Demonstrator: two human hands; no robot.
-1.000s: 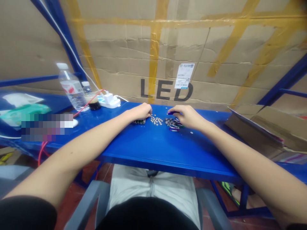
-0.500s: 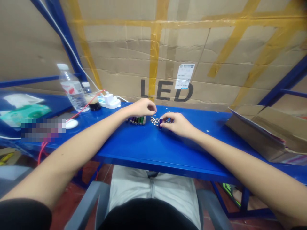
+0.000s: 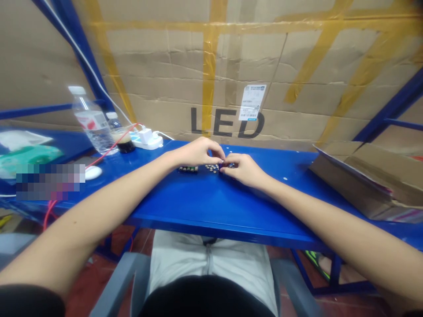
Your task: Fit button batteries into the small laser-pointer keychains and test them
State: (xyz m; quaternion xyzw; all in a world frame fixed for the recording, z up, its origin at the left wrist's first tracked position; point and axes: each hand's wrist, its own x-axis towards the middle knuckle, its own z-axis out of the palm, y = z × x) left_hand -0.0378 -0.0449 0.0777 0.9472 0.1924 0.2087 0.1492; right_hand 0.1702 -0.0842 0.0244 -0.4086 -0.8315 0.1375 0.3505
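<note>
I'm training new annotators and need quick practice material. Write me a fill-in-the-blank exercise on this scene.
1. The row of small tubes lies nearer to the ____ hand than to the right hand, which holds a small dark tube.
2. Small silver pieces lie on a table whose color is ____.
3. Big black letters on the cardboard spell ____.
4. The open box stands toward the ____ side of the picture.

Missing words: left; blue; LED; right.

it looks like a makeshift workshop, with a blue bench (image 3: 198, 202), taped cardboard (image 3: 152, 75) and power strip (image 3: 154, 143).
</note>
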